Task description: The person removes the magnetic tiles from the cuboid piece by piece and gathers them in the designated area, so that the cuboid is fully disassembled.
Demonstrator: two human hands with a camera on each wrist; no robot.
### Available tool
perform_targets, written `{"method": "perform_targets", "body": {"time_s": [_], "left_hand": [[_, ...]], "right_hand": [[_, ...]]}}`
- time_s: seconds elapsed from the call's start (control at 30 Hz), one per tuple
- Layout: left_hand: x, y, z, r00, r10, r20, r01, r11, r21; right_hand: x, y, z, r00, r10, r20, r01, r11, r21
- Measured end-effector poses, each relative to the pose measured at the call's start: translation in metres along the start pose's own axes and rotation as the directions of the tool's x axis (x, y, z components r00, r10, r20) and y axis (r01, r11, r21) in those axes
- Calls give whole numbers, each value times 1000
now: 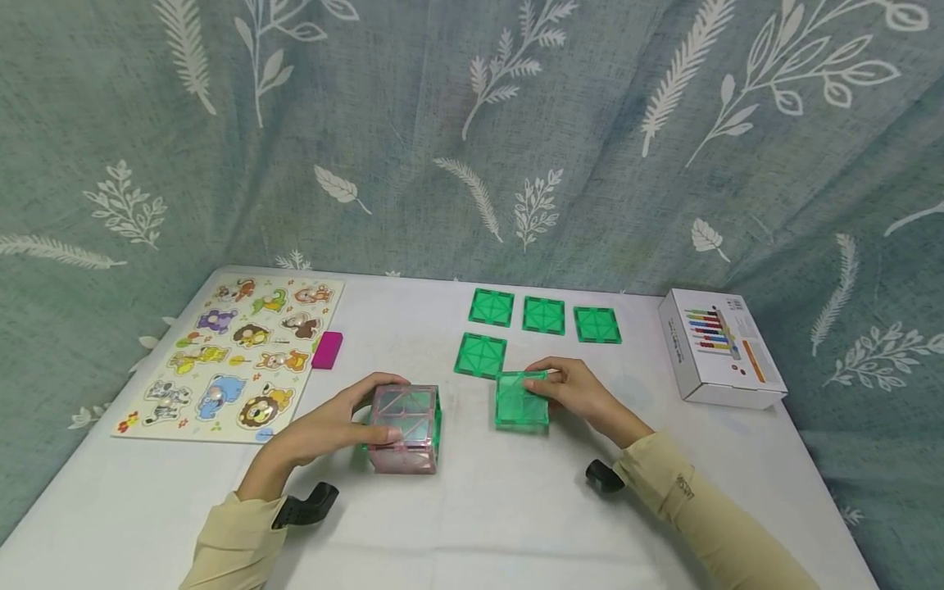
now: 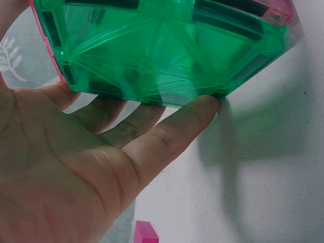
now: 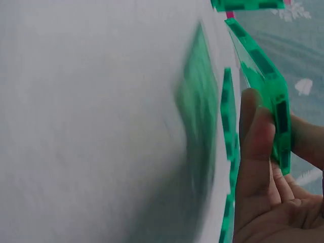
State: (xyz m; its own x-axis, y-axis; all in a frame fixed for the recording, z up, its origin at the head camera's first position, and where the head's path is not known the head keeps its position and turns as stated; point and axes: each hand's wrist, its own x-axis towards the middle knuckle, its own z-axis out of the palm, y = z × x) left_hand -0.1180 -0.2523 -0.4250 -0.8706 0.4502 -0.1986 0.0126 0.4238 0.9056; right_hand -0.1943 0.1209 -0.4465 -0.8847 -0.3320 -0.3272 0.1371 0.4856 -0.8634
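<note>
A box-shaped block of clear pink and green magnetic tiles [image 1: 404, 459] is gripped by my left hand [image 1: 335, 426], thumb on its pink top edge and fingers at the far side. In the left wrist view its green side [image 2: 167, 55] faces the camera, with fingers along the lower edge. My right hand [image 1: 575, 393] pinches a green square magnetic tile [image 1: 516, 403] between thumb and fingers. In the right wrist view this tile [image 3: 263, 71] is raised off the table and casts a green shadow. Just behind it lies another green tile [image 1: 481, 356].
More green tiles [image 1: 544, 315] lie in a row at the back of the white table [image 1: 472, 524]. An animal puzzle board [image 1: 243, 328] lies at left, a magenta block [image 1: 328, 351] against its right edge. A white printed box [image 1: 723, 352] stands at right. Patterned curtain [image 1: 413, 164] hangs behind.
</note>
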Motion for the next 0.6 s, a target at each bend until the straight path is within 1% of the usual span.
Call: {"method": "perform_targets", "body": {"time_s": [0.13, 0.27, 0.43, 0.6], "left_hand": [[0, 1, 0, 1000, 0, 0, 0, 1000, -1], [0, 2, 0, 1000, 0, -3, 0, 1000, -1], [-1, 2, 1, 1000, 5, -1, -5, 1000, -4], [-1, 2, 1, 1000, 9, -1, -9, 1000, -6]], "right_hand": [[2, -1, -8, 997, 44, -67, -45, 999, -6], [4, -2, -15, 991, 63, -122, -65, 998, -16], [7, -1, -21, 985, 69, -158, -70, 998, 3], [12, 4, -27, 983, 71, -172, -68, 997, 22]]}}
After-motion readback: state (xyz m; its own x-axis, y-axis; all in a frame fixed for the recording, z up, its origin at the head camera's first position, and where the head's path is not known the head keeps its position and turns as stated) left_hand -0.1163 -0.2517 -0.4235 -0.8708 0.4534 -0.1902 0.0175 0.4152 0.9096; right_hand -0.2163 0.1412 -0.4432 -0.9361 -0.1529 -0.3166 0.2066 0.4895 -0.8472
